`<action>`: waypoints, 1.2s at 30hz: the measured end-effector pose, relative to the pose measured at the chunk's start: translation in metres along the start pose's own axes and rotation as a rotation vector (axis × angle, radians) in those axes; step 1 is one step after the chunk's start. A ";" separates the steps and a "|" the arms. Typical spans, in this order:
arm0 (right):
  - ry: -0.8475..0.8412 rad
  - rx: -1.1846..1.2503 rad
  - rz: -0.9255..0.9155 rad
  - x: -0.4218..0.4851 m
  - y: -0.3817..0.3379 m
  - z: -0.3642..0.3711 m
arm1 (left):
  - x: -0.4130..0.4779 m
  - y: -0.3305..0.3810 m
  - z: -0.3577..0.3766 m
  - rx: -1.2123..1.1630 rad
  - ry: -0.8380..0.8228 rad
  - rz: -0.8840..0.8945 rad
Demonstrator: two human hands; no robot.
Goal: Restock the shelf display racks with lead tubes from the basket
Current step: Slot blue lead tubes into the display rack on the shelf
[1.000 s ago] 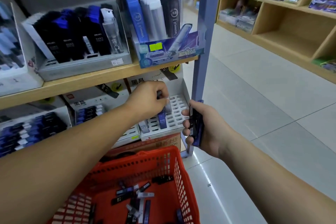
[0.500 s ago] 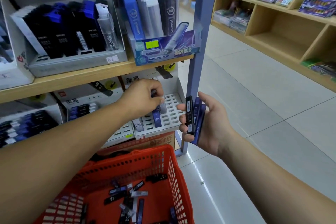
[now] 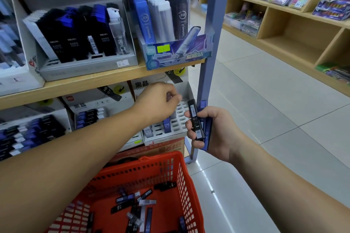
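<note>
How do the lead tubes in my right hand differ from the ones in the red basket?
The held tubes stand upright, stacked tight together in the right hand; the basket tubes lie flat, scattered at mixed angles. The held tubes are few; the basket tubes are many more. Both are slim, dark or blue, with labels.

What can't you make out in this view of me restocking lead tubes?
Head view only.
Whether the left hand pinches a tube: its curled fingers hide it.
How many lead tubes the right hand grips: they overlap.
The basket: near end cut by the bottom edge.
</note>
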State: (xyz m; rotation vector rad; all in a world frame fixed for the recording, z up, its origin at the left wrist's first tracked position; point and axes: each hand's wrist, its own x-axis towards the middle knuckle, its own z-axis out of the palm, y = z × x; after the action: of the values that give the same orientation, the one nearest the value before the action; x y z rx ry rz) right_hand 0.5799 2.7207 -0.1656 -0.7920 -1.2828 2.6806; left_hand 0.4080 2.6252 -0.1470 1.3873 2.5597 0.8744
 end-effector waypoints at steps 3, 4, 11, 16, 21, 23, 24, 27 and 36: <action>-0.030 -0.061 0.005 0.001 0.002 0.004 | -0.012 0.015 -0.004 -0.315 -0.076 -0.171; -0.049 -0.075 0.006 0.001 0.003 0.006 | -0.016 0.019 -0.006 -0.393 -0.112 -0.206; -0.021 -0.068 0.032 -0.002 0.001 0.011 | -0.030 0.013 -0.023 -0.679 -0.168 -0.394; 0.041 -0.196 0.061 -0.005 0.004 0.004 | -0.041 0.004 -0.033 -0.765 0.003 -0.438; -0.051 -0.182 0.118 -0.004 0.003 0.001 | -0.048 0.004 -0.033 -0.802 0.070 -0.420; -0.119 -0.175 0.143 -0.005 0.002 0.004 | -0.051 0.011 -0.030 -0.780 0.043 -0.384; -0.151 -0.170 0.151 -0.006 0.001 0.006 | -0.053 0.013 -0.029 -0.782 -0.004 -0.376; -0.224 -0.184 0.142 -0.008 -0.002 0.012 | -0.059 0.019 -0.027 -0.714 -0.192 -0.312; -0.177 -0.308 0.153 -0.007 0.000 0.019 | -0.072 0.002 -0.045 -0.871 -0.120 -0.441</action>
State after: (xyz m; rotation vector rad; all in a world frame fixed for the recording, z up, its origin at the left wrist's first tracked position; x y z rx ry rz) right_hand 0.5768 2.7054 -0.1535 -0.7188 -1.7789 2.7602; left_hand 0.4361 2.5493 -0.1215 0.5689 1.8562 1.4751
